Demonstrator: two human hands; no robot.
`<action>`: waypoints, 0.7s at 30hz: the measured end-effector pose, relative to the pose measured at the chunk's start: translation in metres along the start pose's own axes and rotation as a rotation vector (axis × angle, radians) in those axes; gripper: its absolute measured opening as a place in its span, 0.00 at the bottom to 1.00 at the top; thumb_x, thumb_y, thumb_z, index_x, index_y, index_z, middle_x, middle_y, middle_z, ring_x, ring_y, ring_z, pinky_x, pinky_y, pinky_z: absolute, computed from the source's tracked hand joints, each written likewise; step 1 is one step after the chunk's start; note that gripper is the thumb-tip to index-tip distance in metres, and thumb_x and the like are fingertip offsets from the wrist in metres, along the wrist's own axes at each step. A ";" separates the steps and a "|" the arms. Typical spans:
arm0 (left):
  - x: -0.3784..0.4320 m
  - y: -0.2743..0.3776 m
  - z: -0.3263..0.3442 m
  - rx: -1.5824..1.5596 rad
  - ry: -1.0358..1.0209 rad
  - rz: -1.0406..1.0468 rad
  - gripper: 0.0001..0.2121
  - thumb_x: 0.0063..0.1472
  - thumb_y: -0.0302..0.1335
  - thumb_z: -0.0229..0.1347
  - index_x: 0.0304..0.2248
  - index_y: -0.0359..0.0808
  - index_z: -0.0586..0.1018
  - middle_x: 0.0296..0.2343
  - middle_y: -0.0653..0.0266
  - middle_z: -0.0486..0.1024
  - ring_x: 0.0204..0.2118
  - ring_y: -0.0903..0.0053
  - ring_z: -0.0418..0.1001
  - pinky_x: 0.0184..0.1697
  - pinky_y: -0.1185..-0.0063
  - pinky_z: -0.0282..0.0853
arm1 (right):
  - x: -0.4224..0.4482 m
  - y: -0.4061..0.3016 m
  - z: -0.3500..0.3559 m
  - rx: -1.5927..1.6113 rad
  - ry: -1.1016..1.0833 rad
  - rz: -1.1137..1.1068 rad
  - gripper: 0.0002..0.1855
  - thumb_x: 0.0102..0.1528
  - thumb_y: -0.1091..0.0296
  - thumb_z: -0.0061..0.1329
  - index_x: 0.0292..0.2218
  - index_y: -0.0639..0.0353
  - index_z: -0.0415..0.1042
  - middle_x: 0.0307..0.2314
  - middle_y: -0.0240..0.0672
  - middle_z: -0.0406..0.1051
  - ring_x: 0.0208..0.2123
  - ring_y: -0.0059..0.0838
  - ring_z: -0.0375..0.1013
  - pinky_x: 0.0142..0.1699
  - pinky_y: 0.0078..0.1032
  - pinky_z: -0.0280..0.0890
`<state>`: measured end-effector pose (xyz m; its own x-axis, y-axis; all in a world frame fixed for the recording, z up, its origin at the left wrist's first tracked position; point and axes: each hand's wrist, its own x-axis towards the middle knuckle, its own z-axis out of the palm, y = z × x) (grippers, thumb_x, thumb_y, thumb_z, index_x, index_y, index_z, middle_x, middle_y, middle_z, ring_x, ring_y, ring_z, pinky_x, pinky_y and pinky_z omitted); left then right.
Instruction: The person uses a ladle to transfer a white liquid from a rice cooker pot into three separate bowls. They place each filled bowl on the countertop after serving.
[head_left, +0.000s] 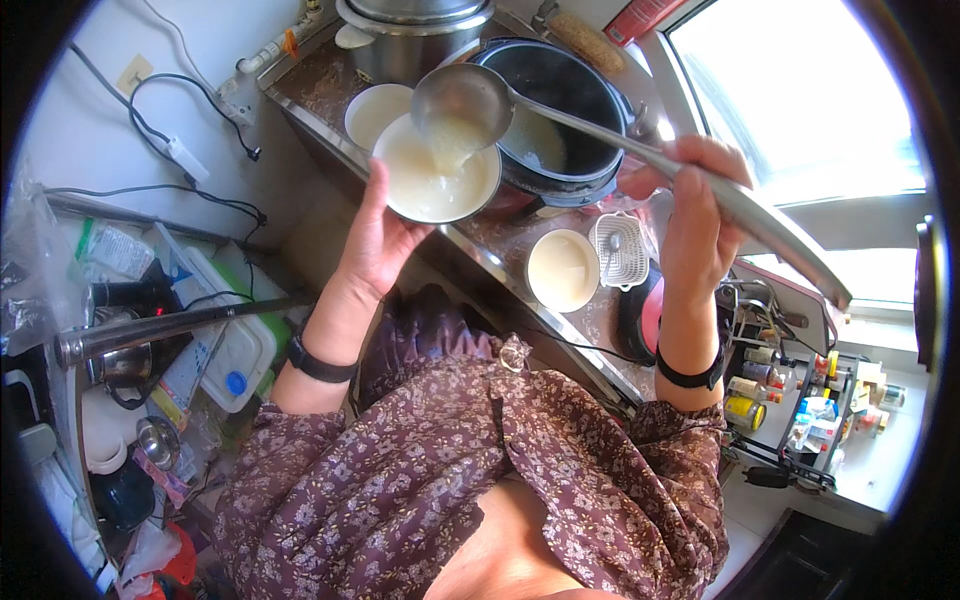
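My left hand holds a white bowl from below, its thumb at the rim; pale creamy liquid stands in it. My right hand grips the long handle of a metal ladle. The ladle is tipped over the bowl, and pale porridge-like liquid runs from it into the bowl. Behind and to the right stands an open cooker pot with a dark inner wall and some liquid at the bottom. A second white bowl sits behind the held one. Another bowl of pale liquid stands on the counter.
A large lidded metal pot stands at the counter's back. Near the full bowl are a white plastic basket with a spoon and a round pink-and-black object. A rack of bottles and jars stands right; a cluttered shelf stands left.
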<state>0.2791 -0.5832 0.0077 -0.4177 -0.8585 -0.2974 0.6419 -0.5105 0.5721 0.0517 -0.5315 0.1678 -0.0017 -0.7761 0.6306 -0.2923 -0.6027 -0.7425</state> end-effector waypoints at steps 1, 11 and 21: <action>0.000 0.000 0.000 -0.008 -0.004 0.014 0.37 0.54 0.57 0.51 0.55 0.39 0.61 0.48 0.61 0.67 0.50 0.73 0.68 0.49 0.76 0.69 | -0.001 -0.001 0.000 -0.021 -0.030 -0.048 0.09 0.57 0.72 0.43 0.38 0.68 0.68 0.21 0.40 0.74 0.25 0.25 0.75 0.29 0.17 0.69; 0.000 -0.004 -0.003 -0.051 -0.015 0.008 0.37 0.56 0.56 0.50 0.56 0.38 0.60 0.49 0.59 0.66 0.51 0.70 0.67 0.52 0.73 0.69 | -0.007 -0.007 -0.008 -0.009 0.071 -0.022 0.11 0.58 0.69 0.43 0.39 0.68 0.66 0.22 0.42 0.75 0.23 0.27 0.74 0.30 0.21 0.66; -0.019 -0.004 -0.013 -0.030 -0.047 -0.039 0.38 0.56 0.58 0.48 0.57 0.39 0.59 0.51 0.62 0.65 0.53 0.73 0.64 0.55 0.73 0.63 | -0.003 0.068 -0.070 0.210 0.611 0.564 0.13 0.58 0.61 0.47 0.38 0.63 0.68 0.29 0.46 0.74 0.34 0.30 0.73 0.39 0.21 0.68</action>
<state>0.2929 -0.5657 0.0013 -0.4718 -0.8353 -0.2821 0.6432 -0.5450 0.5379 -0.0351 -0.5570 0.1310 -0.6262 -0.7702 0.1208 0.0902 -0.2254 -0.9701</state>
